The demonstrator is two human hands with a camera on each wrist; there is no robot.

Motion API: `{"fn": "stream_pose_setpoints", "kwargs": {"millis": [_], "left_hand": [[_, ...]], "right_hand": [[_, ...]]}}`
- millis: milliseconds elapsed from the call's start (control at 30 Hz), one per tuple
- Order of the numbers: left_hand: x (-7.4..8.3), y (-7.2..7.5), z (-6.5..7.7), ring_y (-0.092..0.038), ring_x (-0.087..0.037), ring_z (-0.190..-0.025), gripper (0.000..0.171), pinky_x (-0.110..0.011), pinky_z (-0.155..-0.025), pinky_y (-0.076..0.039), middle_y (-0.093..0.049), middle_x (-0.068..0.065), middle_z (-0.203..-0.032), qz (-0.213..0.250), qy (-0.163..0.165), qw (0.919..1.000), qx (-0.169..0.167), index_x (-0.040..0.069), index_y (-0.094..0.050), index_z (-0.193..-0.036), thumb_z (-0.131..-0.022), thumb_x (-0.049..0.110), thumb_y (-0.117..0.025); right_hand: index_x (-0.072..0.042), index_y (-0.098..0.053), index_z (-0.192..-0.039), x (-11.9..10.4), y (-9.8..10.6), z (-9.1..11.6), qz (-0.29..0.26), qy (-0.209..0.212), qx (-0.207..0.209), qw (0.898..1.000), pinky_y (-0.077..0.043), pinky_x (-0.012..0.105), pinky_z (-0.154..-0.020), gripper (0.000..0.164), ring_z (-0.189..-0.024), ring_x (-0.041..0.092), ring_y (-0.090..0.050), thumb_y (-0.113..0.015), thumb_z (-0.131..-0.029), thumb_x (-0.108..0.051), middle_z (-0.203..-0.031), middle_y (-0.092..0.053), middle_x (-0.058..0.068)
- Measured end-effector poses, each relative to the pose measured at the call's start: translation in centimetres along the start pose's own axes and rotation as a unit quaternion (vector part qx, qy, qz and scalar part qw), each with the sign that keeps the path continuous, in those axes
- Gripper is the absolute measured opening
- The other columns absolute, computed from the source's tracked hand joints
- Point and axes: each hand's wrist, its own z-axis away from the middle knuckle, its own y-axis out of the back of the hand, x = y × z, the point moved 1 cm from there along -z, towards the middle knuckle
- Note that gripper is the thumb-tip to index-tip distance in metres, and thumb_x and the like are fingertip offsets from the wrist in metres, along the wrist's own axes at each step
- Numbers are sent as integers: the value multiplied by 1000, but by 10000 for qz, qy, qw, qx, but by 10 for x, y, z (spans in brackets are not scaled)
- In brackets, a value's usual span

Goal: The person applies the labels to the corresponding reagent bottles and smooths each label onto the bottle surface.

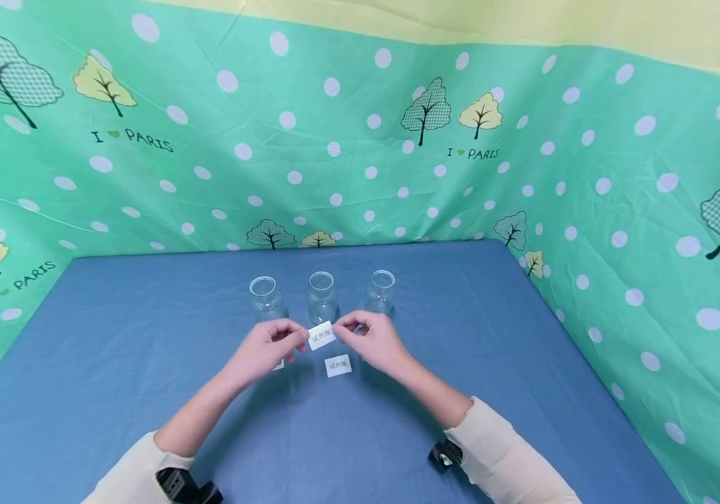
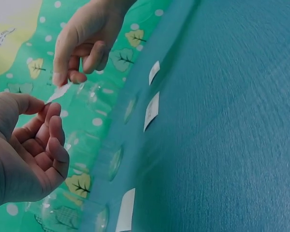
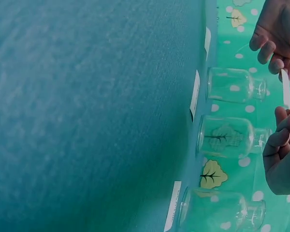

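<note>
Between my two hands is a small white paper label (image 1: 321, 336) with dark handwritten characters, raised above the table. My left hand (image 1: 270, 348) pinches its left edge with thumb and fingertip, the other fingers loosely bent. The opposite edge is pinched by my right hand (image 1: 375, 341). A second written label (image 1: 337, 365) lies on the table just below the held one. Another label (image 1: 279, 365) is mostly hidden by my left hand. The left wrist view shows one more label (image 2: 126, 210) lying nearer that camera. Behind the hands stand clear glass bottles (image 1: 322, 297).
Three bottles form a row, with a left bottle (image 1: 265, 297) and a right bottle (image 1: 381, 290) beside the middle one. A blue cloth (image 1: 146, 336) covers the table. Green dotted curtains (image 1: 309, 140) hang at its back and sides.
</note>
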Motion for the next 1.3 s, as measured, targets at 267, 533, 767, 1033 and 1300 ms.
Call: {"fn": "stream_pose_setpoints", "kwargs": {"millis": [267,533,767,1033,1300], "left_hand": [[-7,2,-2,-57,-21,-66,22,-25,-55,-43,-66,-12,-84,-247,-95,9994,228,4,-66,-98,-91,23,-59],[-17,10,-2,-53,-11,-66,22,-22,-57,-45,-65,-16,-83,-362,-85,9972,645,3,-69,-99,-86,21,-66],[-23,19,-1,-58,-20,-72,24,-23,-60,-47,-66,-17,-87,-319,-75,9953,907,3,-67,-101,-88,23,-65],[-30,31,2,-62,-18,-68,28,-27,-59,-51,-67,-12,-81,-276,-3,9944,1018,2,-66,-104,-89,26,-64],[-34,40,3,-62,-13,-68,31,-25,-60,-50,-68,-11,-83,-382,40,9915,1243,0,-65,-106,-89,26,-64]], "right_hand": [[2,-68,-91,-18,-5,3,-460,-227,-165,9985,-33,17,-42,14,-45,5,-39,-68,-85,-11,-80,-65,16],[6,-65,-89,-16,-18,-3,-584,80,-180,9981,-37,15,-47,13,-50,5,-46,-66,-85,-7,-78,-65,23],[-4,-67,-89,-2,-31,-17,-617,19,-385,9973,-36,20,-41,14,-48,8,-47,-68,-85,-17,-76,-65,9],[-5,-67,-88,-6,-45,-27,-530,63,-558,9970,-37,19,-45,13,-55,7,-50,-68,-85,-18,-74,-65,8],[-3,-66,-88,-8,-56,-38,-475,145,-519,9974,-36,17,-47,12,-58,6,-53,-67,-86,-15,-74,-66,12]]}}
